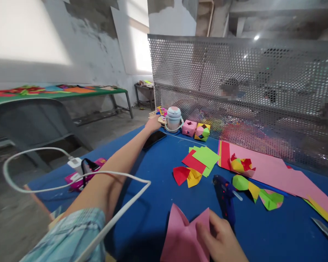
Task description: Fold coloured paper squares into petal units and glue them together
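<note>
My right hand [221,236] pinches a folded pink paper [182,236] near the table's front edge; two pointed corners stand up with a notch between them. My left arm stretches far across the table. At its end, my left hand [153,124] is among small colourful items [161,111] beside a pale blue and pink flask [174,118]; its fingers are too small and partly hidden to read. A dark phone [154,140] lies just below that hand. A blue glue gun [225,196] rests right of the pink paper, close to folded green and yellow paper pieces [253,191].
Red and green paper squares [205,158] lie mid-table, with pink sheets [278,174] to the right. Two folded paper boxes [195,130] stand by a perforated metal screen [221,72]. A white cable [125,214] loops over my left arm. Scissors [326,233] lie far right.
</note>
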